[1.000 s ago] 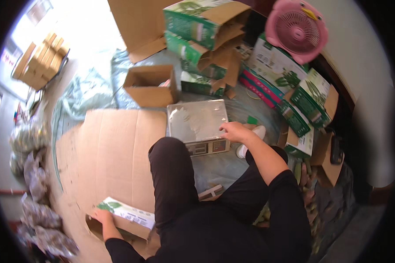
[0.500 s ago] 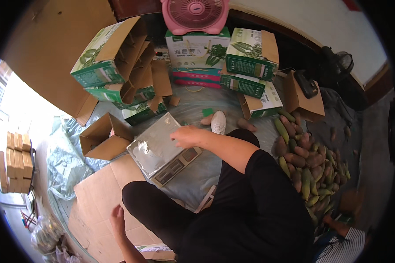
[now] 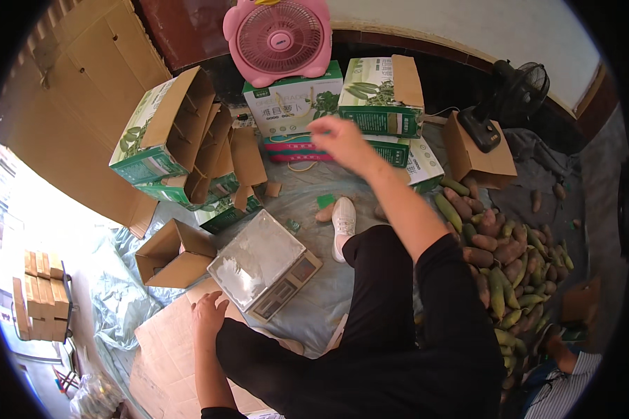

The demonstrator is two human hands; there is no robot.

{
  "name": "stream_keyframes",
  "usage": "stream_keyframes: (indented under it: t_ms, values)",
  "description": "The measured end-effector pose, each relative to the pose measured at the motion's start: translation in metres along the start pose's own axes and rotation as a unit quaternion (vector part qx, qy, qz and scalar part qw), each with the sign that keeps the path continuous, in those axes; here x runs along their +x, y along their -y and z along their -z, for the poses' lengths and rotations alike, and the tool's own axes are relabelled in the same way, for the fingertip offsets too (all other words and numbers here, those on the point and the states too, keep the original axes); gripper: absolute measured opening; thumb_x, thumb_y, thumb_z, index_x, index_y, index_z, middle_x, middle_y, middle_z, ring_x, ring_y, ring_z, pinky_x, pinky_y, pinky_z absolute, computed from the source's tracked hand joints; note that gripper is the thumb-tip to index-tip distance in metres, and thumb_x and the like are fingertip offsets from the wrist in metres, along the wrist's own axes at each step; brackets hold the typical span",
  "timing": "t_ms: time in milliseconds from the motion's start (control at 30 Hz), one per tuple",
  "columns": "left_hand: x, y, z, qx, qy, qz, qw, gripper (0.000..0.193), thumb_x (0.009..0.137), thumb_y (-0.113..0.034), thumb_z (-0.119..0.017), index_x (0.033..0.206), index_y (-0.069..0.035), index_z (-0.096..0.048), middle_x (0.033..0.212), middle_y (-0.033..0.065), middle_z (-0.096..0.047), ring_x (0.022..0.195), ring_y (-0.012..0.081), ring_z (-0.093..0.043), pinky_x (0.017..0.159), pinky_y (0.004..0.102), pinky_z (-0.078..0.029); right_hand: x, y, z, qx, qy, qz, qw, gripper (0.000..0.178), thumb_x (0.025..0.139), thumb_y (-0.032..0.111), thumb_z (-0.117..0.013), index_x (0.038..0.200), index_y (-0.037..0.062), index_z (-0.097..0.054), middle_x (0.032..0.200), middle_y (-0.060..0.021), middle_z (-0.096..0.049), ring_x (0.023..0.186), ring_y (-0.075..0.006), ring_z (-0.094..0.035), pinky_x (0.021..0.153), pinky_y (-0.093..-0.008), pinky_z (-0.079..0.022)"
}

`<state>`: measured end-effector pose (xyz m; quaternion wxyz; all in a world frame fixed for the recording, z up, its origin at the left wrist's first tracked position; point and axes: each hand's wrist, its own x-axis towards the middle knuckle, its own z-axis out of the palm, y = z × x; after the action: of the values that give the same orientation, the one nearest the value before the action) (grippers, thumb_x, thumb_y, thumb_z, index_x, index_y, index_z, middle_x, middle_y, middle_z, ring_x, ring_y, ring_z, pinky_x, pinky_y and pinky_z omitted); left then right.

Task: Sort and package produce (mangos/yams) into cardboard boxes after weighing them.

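Note:
My right hand (image 3: 342,144) is stretched forward over the teal and pink flat boxes (image 3: 297,148), in front of an upright green-and-white carton (image 3: 279,108) with cord handles. Its fingers are loosely bent and apart, a little blurred, and nothing shows in them. My left hand (image 3: 208,315) hovers by my knee at the near corner of the scale, its fingers spread and holding nothing. Between my arms lies the scale (image 3: 256,260), with a bare metal plate and a display panel along its near right side.
An open brown box (image 3: 175,255) stands left of the scale, below stacked open cartons (image 3: 164,140). A pink fan (image 3: 279,38) sits on the upright carton. Green and reddish radishes (image 3: 510,272) are heaped on the right; another person's striped sleeve (image 3: 580,387) shows at lower right.
My right hand has left the scale and moved forward to the boxes. My left hand has risen toward the scale's near corner. The whole view has shifted, showing more of the pink fan.

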<state>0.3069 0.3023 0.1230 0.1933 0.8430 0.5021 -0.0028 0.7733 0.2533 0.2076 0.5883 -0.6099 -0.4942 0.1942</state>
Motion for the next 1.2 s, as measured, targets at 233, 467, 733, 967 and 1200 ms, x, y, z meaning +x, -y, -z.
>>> stream_keyframes:
  t_ms: [233,467,733,967,1200]
  values:
    - [0.006,0.018,-0.008,-0.016,-0.014,0.020,1.000,0.030,0.079,-0.024,-0.066,0.103,-0.006,-0.067,0.101,0.0138,-0.066,0.095,0.0291,-0.063,0.086,0.0395,-0.046,0.021,-0.078,0.136,-0.049,-0.312,-0.161,0.935,0.047,0.073,0.008,-0.066,0.118,0.0005,-0.054,0.094,-0.0126,-0.063,0.072,-0.0172,-0.062,0.061,-0.0299,-0.050]
    - [0.007,0.020,-0.006,-0.042,-0.027,0.045,0.998,0.028,0.078,-0.019,-0.066,0.101,-0.005,-0.067,0.095,0.0151,-0.067,0.091,0.0290,-0.064,0.082,0.0386,-0.049,0.009,-0.109,0.194,0.002,-0.404,-0.283,0.870,0.079,0.078,0.011,-0.067,0.142,0.0090,-0.021,0.115,-0.0103,-0.053,0.084,-0.0202,-0.058,0.062,-0.0330,-0.049]
    - [0.010,0.015,-0.007,-0.007,-0.021,0.041,0.999,0.028,0.077,-0.019,-0.067,0.101,-0.004,-0.067,0.095,0.0148,-0.067,0.091,0.0284,-0.064,0.083,0.0380,-0.048,0.011,-0.142,0.198,0.082,-0.380,-0.267,0.882,0.053,0.081,0.021,-0.068,0.125,0.0069,-0.043,0.095,-0.0093,-0.056,0.070,-0.0143,-0.054,0.052,-0.0286,-0.044]
    - [0.014,0.008,-0.006,-0.010,-0.015,0.049,0.999,0.029,0.078,-0.020,-0.066,0.102,-0.005,-0.066,0.096,0.0147,-0.067,0.092,0.0283,-0.064,0.085,0.0385,-0.046,-0.002,-0.172,0.182,0.065,-0.287,-0.310,0.904,0.027,0.079,0.032,-0.070,0.077,0.0065,-0.062,0.057,0.0017,-0.047,0.046,-0.0084,-0.040,0.041,-0.0272,-0.029]
    - [0.005,0.006,0.001,0.000,-0.029,0.048,0.998,0.028,0.080,-0.022,-0.064,0.103,-0.006,-0.066,0.099,0.0130,-0.066,0.094,0.0292,-0.062,0.088,0.0398,-0.043,-0.004,-0.138,0.140,0.254,-0.228,-0.337,0.878,0.012,0.079,0.023,-0.067,0.079,0.0145,-0.058,0.059,0.0035,-0.052,0.046,-0.0081,-0.038,0.051,-0.0283,-0.037]
